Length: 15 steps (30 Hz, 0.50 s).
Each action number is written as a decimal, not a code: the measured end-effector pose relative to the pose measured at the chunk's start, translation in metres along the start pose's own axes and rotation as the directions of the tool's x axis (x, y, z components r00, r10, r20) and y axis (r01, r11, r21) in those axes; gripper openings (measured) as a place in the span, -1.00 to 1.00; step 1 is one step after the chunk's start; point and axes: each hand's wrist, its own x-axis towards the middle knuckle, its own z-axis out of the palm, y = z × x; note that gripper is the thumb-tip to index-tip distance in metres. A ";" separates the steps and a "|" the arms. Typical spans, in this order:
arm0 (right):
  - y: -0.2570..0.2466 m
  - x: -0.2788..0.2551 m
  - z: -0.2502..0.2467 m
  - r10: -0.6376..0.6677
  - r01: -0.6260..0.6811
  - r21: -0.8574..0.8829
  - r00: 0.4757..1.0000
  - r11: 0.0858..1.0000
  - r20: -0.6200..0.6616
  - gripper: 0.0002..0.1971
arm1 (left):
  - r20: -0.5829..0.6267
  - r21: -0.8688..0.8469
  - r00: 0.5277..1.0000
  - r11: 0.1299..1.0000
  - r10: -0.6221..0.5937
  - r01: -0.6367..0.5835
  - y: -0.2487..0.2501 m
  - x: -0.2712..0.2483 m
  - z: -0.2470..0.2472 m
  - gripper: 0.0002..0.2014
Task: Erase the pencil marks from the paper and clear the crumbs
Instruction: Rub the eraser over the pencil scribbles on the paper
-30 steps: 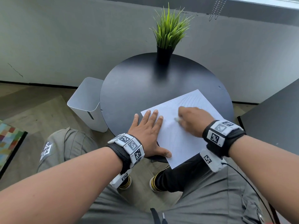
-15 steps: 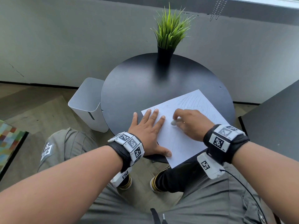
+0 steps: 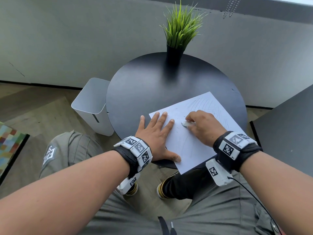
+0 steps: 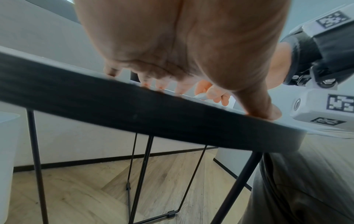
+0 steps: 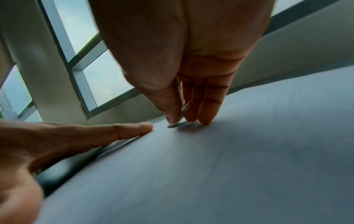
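Note:
A white sheet of paper point(image 3: 194, 143) with faint curved pencil lines lies at the near right of the round black table point(image 3: 152, 85), one corner hanging over the edge. My left hand point(image 3: 156, 134) lies flat with spread fingers, pressing the sheet's left edge down. My right hand point(image 3: 203, 128) pinches a small white eraser point(image 3: 186, 123) between thumb and fingers, its end touching the paper. In the right wrist view the eraser point(image 5: 182, 113) stands on the paper point(image 5: 210, 166) just past my left fingertips point(image 5: 141, 127). A few dark crumbs lie on the sheet near the eraser.
A potted green grass plant point(image 3: 179, 34) stands at the table's far edge. A white bin point(image 3: 92, 106) sits on the floor left of the table. A second dark tabletop point(image 3: 288, 129) is close on the right. My knees are under the table's near edge.
My right hand has slid the eraser back and forth across the middle of the sheet, ending a little to the right of half a second ago. The left hand has stayed put.

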 end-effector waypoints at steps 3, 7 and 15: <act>-0.012 -0.009 0.005 -0.073 0.074 -0.038 0.997 0.997 0.032 -0.76 | 0.004 -0.001 1.000 1.000 -0.003 0.003 0.000 -0.001 0.000 0.37; -0.026 -0.031 0.011 -0.337 0.374 -0.112 0.907 0.921 0.254 -0.82 | -0.001 -0.002 1.000 1.000 0.006 -0.006 0.000 0.000 0.001 0.36; -0.023 -0.009 0.006 -0.239 0.260 -0.205 0.964 0.944 0.118 -0.79 | -0.008 0.007 1.000 1.000 -0.005 0.005 0.000 -0.001 0.001 0.36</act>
